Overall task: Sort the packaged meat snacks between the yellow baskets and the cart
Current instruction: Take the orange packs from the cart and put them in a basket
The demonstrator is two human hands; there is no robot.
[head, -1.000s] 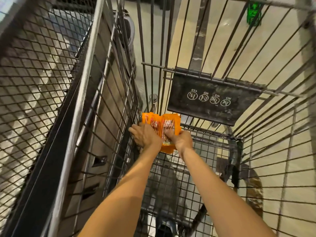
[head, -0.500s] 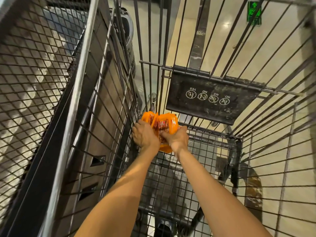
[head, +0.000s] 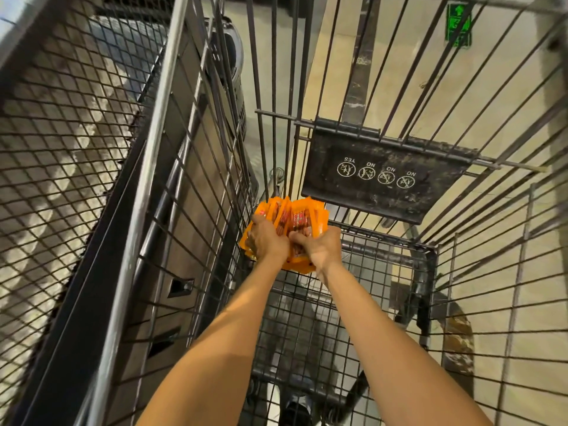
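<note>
Head camera: my left hand [head: 266, 241] and right hand [head: 319, 249] clutch a bundle of orange snack packs [head: 299, 221] deep inside the cart [head: 147, 167], hemmed by wire walls.

Snack packs [head: 302, 221] deep in cart [head: 310, 321], far-left corner – flap [head: 384, 176] just right, above – hands either side

A second ago the orange snack packets [head: 302, 221] lay spread nearly flat at the far end of the cart [head: 384, 256], the left hand [head: 267, 239] at their edge and the right hand [head: 319, 245] on top. Now both hands have closed in and bunched them upright into a fanned bundle (edges pointing up), squeezed between the two palms.
</note>
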